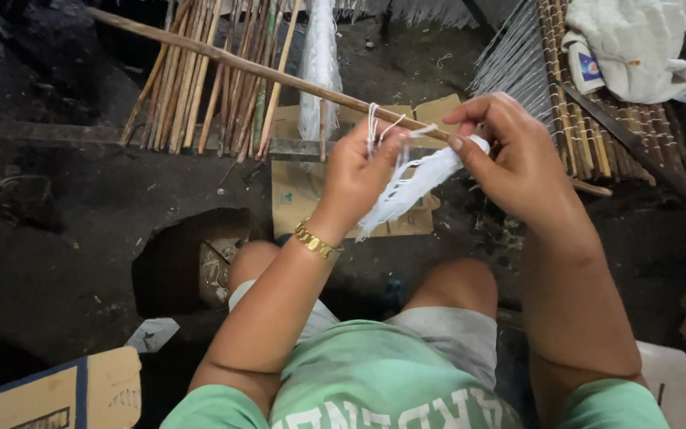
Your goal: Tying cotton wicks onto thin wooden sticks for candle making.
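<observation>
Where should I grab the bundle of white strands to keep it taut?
Probably pinch the bundle of white strands at its upper end, beside the long wooden stick, coming from the right. There the strands are gathered tight; the lower end fans loose and frayed below the left hand.

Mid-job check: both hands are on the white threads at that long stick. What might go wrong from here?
The white thread bundle hangs loose between the left hand and right hand; its strands might tangle or slip free. The loops on the long stick look few and could slide along it if the stick tilts. The stick also crosses a bundle of canes, so a tug may snag there.
</observation>
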